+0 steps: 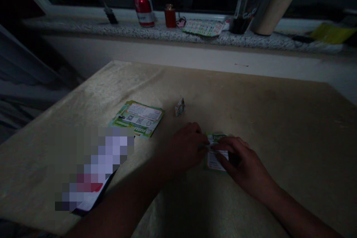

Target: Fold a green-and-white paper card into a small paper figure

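Observation:
A small green and white printed paper [216, 152] lies on the beige table [251, 104] in front of me. My left hand [185, 147] pinches its left edge with curled fingers. My right hand [241, 163] presses down on the paper's right part, fingers bent over it. Both hands meet over the paper and cover part of it. A tiny folded paper piece [180, 107] stands on the table just beyond my left hand. The scene is dim.
A green leaflet [138, 118] lies flat to the left, with a blurred flat object [92, 171] nearer the table's left edge. On the stone windowsill [117, 29] behind stand a red can [144, 10], a small red jar [170, 16], a colourful sheet [203, 27] and a wide tube [276, 0].

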`<state>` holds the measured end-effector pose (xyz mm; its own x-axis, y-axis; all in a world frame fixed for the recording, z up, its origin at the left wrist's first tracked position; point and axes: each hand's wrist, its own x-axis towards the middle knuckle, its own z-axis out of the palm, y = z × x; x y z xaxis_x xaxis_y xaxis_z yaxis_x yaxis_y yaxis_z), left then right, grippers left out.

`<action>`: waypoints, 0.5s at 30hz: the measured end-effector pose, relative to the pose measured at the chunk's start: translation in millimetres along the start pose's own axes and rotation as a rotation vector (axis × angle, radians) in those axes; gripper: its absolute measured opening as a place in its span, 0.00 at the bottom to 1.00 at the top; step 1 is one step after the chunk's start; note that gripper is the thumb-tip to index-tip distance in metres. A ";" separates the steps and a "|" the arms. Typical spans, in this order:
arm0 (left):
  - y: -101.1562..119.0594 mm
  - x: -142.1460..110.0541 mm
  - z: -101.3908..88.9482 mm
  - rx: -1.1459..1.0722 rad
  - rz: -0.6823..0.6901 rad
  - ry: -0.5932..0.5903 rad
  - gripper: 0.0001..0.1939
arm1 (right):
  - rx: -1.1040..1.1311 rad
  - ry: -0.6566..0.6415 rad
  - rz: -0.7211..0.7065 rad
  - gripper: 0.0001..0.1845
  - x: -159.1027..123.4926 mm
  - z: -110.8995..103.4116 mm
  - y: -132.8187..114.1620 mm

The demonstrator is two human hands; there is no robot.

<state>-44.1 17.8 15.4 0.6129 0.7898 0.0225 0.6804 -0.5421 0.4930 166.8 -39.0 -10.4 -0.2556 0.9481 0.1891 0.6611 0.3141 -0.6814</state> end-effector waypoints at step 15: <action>6.6 -0.6 -5.2 0.037 -0.093 -0.028 0.11 | 0.024 -0.063 0.125 0.09 -9.1 -39.2 17.9</action>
<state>-42.1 15.3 23.2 0.5572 0.8291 -0.0466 0.7491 -0.4776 0.4591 208.6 -40.1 3.4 -0.2167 0.9746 0.0569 0.6735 0.1915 -0.7139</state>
